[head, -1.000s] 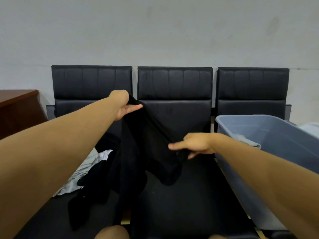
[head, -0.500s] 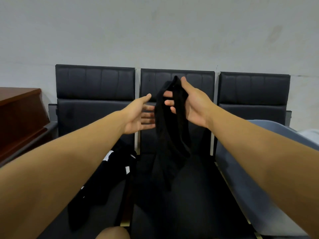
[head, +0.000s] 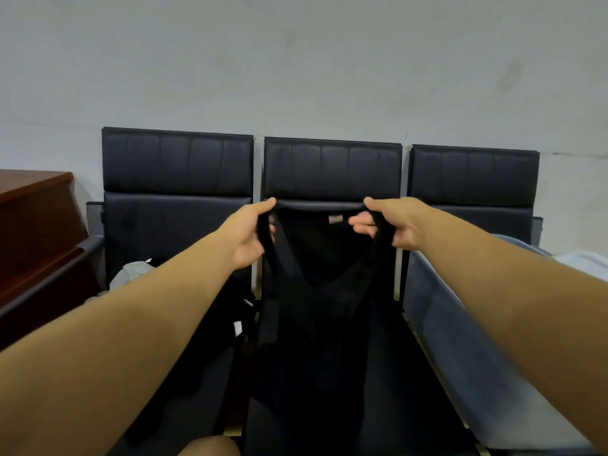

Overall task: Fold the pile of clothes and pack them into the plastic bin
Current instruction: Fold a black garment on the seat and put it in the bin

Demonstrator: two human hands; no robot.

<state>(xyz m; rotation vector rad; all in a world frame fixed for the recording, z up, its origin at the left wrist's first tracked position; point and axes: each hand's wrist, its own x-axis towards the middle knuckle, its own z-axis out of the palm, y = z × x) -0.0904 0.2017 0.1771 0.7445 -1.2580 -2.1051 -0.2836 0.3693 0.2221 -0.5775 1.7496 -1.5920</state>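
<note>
Since half a second ago the hands have parted, left hand (head: 251, 236) and right hand (head: 393, 225) each pinching the limp, light black garment (head: 320, 291) at its shoulder straps, the best hold.

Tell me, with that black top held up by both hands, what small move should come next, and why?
Probably lower the black sleeveless garment flat onto the middle black padded seat. The left hand and right hand each pinch a shoulder strap, spreading it wide with its label facing the camera, so it hangs ready for folding.
</note>
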